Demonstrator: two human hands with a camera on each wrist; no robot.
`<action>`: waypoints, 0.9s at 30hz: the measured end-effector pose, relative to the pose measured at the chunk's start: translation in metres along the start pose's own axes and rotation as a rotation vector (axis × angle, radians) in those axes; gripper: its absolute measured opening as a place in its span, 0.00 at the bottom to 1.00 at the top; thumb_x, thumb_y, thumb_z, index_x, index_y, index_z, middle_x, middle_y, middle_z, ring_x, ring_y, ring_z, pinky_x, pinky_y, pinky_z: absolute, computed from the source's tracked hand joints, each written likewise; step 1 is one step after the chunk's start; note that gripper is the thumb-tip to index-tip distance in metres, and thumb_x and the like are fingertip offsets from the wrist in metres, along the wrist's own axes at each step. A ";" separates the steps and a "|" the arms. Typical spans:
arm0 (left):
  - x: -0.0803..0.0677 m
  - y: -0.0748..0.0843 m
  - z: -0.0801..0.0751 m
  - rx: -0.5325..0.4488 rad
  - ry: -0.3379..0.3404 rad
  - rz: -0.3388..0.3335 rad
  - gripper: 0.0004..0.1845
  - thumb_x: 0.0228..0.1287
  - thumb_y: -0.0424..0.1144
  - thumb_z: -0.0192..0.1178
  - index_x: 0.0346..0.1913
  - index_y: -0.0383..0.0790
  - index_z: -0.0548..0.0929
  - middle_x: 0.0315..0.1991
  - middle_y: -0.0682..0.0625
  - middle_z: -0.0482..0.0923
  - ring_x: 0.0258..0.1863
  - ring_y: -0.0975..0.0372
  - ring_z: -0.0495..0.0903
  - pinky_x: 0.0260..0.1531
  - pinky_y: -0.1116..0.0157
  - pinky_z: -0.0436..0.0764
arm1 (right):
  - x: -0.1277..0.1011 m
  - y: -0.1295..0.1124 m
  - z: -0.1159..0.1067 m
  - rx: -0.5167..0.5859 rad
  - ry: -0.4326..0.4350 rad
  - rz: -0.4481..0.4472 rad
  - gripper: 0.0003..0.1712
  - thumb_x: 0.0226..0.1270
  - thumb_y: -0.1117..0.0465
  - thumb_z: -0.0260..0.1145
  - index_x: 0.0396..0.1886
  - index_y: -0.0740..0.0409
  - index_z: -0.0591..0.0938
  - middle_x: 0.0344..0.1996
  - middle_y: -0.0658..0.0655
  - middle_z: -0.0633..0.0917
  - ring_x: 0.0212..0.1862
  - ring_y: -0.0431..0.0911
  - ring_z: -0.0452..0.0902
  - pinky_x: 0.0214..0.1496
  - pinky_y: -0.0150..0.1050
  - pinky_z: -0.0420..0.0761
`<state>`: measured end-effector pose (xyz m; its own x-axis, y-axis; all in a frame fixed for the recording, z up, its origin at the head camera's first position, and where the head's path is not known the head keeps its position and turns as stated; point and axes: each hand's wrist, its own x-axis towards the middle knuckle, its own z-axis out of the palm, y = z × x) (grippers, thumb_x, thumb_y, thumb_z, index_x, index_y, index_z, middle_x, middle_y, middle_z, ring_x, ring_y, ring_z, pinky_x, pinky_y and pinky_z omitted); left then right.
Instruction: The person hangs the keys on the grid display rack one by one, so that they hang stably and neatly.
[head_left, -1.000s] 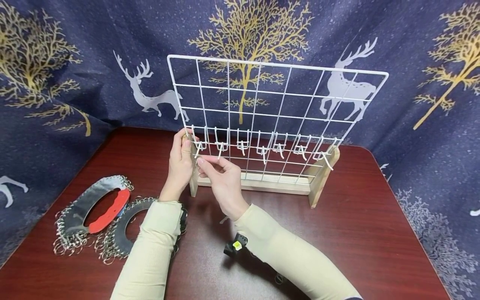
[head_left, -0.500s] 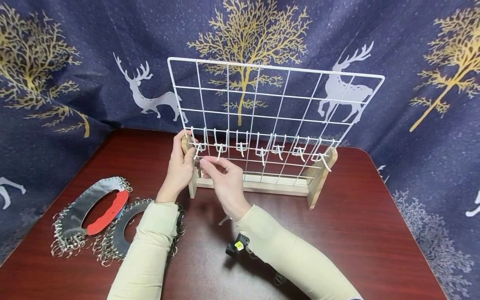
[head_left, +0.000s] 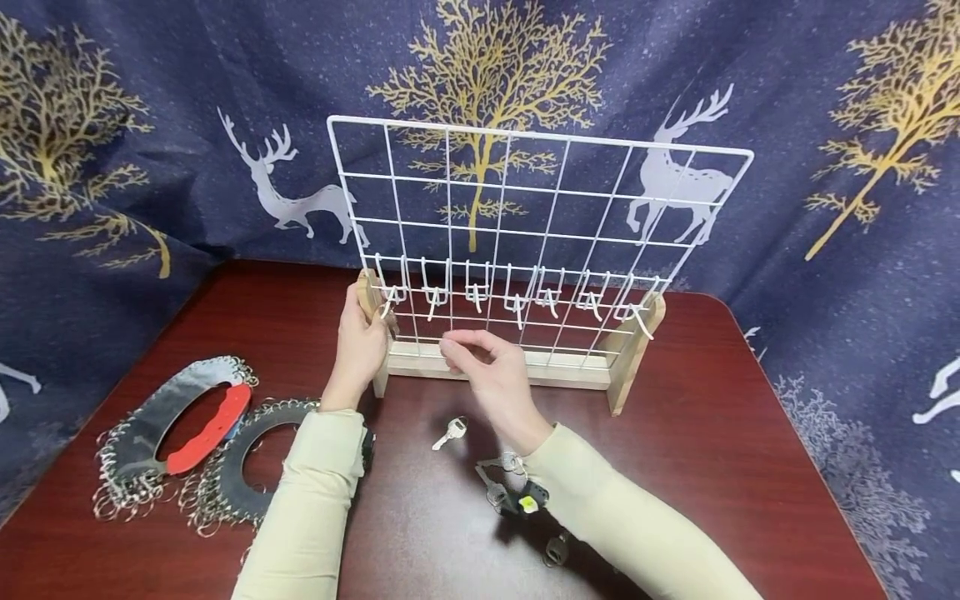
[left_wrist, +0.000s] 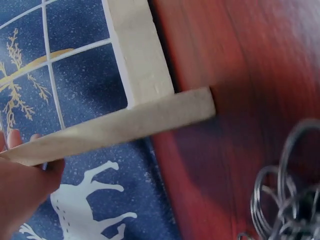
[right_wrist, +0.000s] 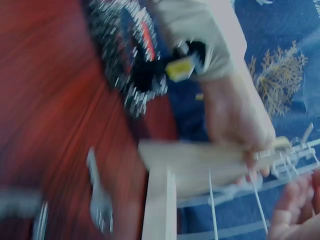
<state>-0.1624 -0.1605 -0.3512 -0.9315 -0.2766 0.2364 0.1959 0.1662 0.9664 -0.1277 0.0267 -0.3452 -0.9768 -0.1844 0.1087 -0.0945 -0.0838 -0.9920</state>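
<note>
My left hand (head_left: 358, 346) grips the wooden upright (left_wrist: 115, 125) at the left end of a white wire grid rack (head_left: 540, 187). In the head view my right hand (head_left: 495, 375) is in front of the rack's lower left part. Its thumb and fingertips are loosely bent, and I see nothing between them; the right wrist view catches its fingers (right_wrist: 295, 207) at the lower right. Several white hooks (head_left: 517, 310) hang in a row on the grid. The area below the leftmost hook is partly hidden by my left thumb. A silver key (head_left: 452, 433) lies on the table below.
More keys (head_left: 556, 550) lie near my right sleeve, partly covered by it. At the left are two dark oval holders ringed with many metal rings, one with a red inner edge (head_left: 210, 433). A patterned cloth (head_left: 285, 50) hangs behind the table.
My right hand has moved right and slightly down, away from the leftmost hook, where a dark key showed beside its fingertips. The key on the table has come into sight. My left hand stays on the upright.
</note>
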 end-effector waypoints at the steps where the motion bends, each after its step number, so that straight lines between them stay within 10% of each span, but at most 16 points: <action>1: 0.002 -0.004 0.001 -0.011 0.008 -0.009 0.20 0.66 0.20 0.43 0.61 0.30 0.64 0.43 0.42 0.72 0.35 0.55 0.76 0.35 0.67 0.78 | -0.001 0.001 -0.006 -0.056 -0.036 -0.007 0.11 0.62 0.58 0.71 0.42 0.57 0.87 0.36 0.55 0.87 0.38 0.52 0.83 0.43 0.40 0.82; 15: 0.007 -0.019 -0.001 -0.008 0.016 -0.037 0.16 0.71 0.25 0.45 0.60 0.32 0.64 0.46 0.34 0.73 0.38 0.55 0.74 0.36 0.66 0.79 | -0.009 0.033 -0.034 -1.045 -0.625 -0.091 0.20 0.61 0.55 0.71 0.52 0.54 0.81 0.43 0.50 0.83 0.47 0.44 0.76 0.52 0.42 0.76; 27: 0.006 -0.015 -0.002 0.024 -0.002 -0.063 0.14 0.72 0.28 0.47 0.57 0.34 0.65 0.44 0.40 0.74 0.34 0.61 0.75 0.34 0.67 0.77 | -0.008 0.044 -0.027 -1.284 -0.631 -0.220 0.15 0.58 0.55 0.73 0.44 0.51 0.84 0.39 0.48 0.79 0.44 0.44 0.75 0.43 0.41 0.79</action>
<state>-0.1705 -0.1667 -0.3644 -0.9422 -0.2855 0.1753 0.1298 0.1715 0.9766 -0.1295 0.0513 -0.3911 -0.7062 -0.7052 -0.0635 -0.6639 0.6906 -0.2869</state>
